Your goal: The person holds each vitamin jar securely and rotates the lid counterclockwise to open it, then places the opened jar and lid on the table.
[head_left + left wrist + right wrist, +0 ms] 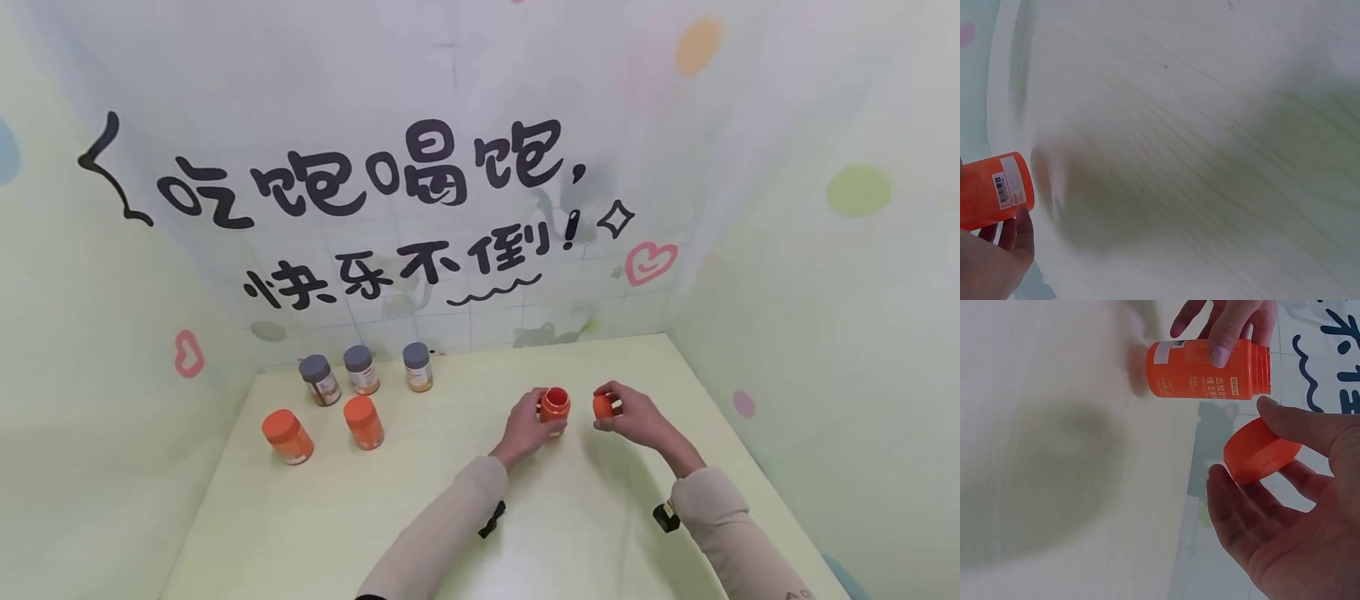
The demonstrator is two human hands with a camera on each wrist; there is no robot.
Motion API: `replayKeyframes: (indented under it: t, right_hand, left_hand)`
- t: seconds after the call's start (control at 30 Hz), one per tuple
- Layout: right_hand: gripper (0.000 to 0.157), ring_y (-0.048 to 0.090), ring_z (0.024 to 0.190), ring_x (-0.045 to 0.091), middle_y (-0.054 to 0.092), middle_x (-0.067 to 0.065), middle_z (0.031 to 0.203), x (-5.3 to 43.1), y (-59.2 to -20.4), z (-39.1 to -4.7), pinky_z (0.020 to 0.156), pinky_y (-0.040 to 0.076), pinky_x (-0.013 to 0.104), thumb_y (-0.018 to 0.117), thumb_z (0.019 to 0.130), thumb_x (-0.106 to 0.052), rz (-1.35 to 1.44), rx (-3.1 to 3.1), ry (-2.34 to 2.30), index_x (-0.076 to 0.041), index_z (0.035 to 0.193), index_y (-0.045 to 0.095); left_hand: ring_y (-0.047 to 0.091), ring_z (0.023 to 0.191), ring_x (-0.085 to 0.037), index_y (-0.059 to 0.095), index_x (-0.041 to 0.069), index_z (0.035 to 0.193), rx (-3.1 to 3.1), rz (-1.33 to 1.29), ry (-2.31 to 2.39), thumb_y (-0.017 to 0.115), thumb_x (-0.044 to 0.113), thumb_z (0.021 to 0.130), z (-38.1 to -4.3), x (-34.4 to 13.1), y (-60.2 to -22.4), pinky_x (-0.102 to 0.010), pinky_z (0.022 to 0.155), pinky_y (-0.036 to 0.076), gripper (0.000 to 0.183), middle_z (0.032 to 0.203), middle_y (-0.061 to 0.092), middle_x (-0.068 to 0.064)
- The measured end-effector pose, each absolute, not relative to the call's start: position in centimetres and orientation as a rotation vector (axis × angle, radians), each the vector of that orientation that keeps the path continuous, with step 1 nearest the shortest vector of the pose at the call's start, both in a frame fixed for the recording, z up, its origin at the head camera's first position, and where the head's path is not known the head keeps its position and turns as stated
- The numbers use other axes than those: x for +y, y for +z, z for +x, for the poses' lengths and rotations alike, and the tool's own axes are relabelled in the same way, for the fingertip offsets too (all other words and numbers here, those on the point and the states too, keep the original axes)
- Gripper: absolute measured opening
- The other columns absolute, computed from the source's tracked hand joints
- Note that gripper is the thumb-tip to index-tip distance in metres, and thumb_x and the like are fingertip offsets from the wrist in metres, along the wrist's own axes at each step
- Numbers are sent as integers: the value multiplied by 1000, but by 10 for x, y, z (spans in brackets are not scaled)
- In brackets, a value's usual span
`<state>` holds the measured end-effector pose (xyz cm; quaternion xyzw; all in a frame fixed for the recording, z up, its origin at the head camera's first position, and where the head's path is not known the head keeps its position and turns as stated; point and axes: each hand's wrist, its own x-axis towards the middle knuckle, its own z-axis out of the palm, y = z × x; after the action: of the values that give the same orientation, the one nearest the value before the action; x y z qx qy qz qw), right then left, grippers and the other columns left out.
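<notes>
Gripping a bright orange, cylindrical plastic bottle by its side, a person's left hand has thumb and fingers curled round the body, which stands mouth up and uncapped at the right part of a pale, wood-grained tabletop; whether the base touches the surface cannot be told for certain. Just beside it, well clear of the rim, the right hand is half curled, pinching a round, orange plastic cap between thumb and fingertips. Farther left on the table are two capped orange bottles, with three slate-lidded, labelled bottles behind them. The bottle looks light and stiff, its smooth wall perhaps a little slippery but unlikely to break; the best hold is probably round the middle of the body, leaving the threaded neck free. The cap, seemingly rigid and lighter still, appears best taken by its side wall, fingers kept off the open underside
</notes>
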<state>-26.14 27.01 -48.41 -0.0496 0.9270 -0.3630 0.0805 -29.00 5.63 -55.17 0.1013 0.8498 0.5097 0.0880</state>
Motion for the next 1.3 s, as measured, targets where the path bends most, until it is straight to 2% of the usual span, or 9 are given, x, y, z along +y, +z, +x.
replayKeyframes:
  t: [0.2, 0.53, 0.83, 1.03, 1.17, 1.3]
  right_hand:
    - [52, 61, 104, 30, 65, 13, 109, 274, -494, -261, 81, 55, 40, 80, 80, -17, -169, 2796, -1087, -3, 125, 57]
    - [54, 63, 105, 31, 64, 16, 112, 274, -497, -264, 80, 56, 38, 79, 80, -16, -69, 2783, -1132, 2, 125, 55]
    - [55, 60, 102, 28, 66, 15, 112, 275, -506, -262, 74, 51, 32, 79, 78, -19, -2, 2820, -1068, 1, 126, 60]
    - [52, 58, 96, 27, 64, 18, 112, 274, -505, -271, 76, 50, 32, 75, 80, -17, 15, 2849, -1058, 3, 124, 59]
    - [53, 58, 99, 28, 63, 19, 114, 273, -505, -282, 81, 52, 36, 77, 80, -17, 42, 2845, -1070, 2, 124, 57]
    - [56, 58, 102, 31, 63, 22, 117, 278, -506, -294, 87, 53, 42, 78, 80, -13, 46, 2857, -1042, 4, 128, 55]
  left_hand:
    - [56, 125, -21, 48, 17, 140, 2571, 287, 1464, 78, 21, 86, -295, 66, -553, -44, 107, 47, 62, 134, 58, -3]
    - [56, 124, -23, 46, 14, 140, 2605, 236, 1381, 78, 18, 86, -305, 72, -549, -44, 106, 48, 63, 133, 58, -6]
    - [56, 125, -23, 45, 15, 142, 2588, 208, 1332, 78, 18, 86, -300, 74, -572, -44, 106, 48, 65, 135, 58, -5]
    - [55, 125, -29, 39, 8, 145, 2580, 245, 1337, 78, 29, 86, -298, 67, -572, -50, 107, 46, 74, 137, 55, -13]
    - [54, 126, -30, 35, 10, 149, 2574, 251, 1272, 77, 45, 83, -296, 51, -565, -53, 105, 46, 86, 141, 49, -16]
    - [50, 132, -30, 33, 15, 151, 2590, 277, 1239, 74, 52, 83, -296, 33, -556, -53, 106, 46, 87, 147, 44, -15]
